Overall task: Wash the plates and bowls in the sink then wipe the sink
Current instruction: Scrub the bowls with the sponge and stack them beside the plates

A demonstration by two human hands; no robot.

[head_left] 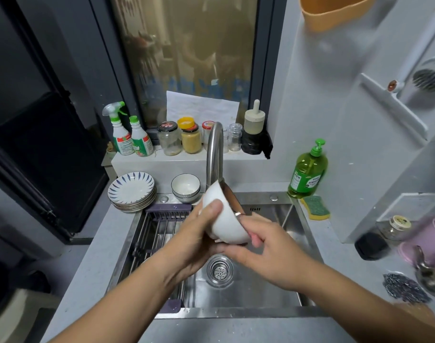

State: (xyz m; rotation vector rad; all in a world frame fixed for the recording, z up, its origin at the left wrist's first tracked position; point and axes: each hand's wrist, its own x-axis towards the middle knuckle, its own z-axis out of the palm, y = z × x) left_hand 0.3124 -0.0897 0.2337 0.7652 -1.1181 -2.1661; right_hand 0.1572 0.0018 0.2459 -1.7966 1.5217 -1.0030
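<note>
A white bowl (pixel 226 219) is tilted on its side over the steel sink (pixel 298 243), just under the curved tap (pixel 215 154). My left hand (pixel 199 233) grips the bowl from the left, thumb across its outer wall. My right hand (pixel 268 248) holds it from the right, fingers curled around the rim and partly hidden inside. A stack of blue-striped plates (pixel 132 190) and stacked white bowls (pixel 186 188) stand on the counter behind the sink's left side.
A drying rack (pixel 157 233) spans the sink's left half; the drain strainer (pixel 220 270) lies below the hands. Green dish soap (pixel 308 172) and a yellow-green sponge (pixel 315 207) sit at the sink's back right. Jars and spray bottles (pixel 130 134) line the sill. Steel wool (pixel 404 288) lies right.
</note>
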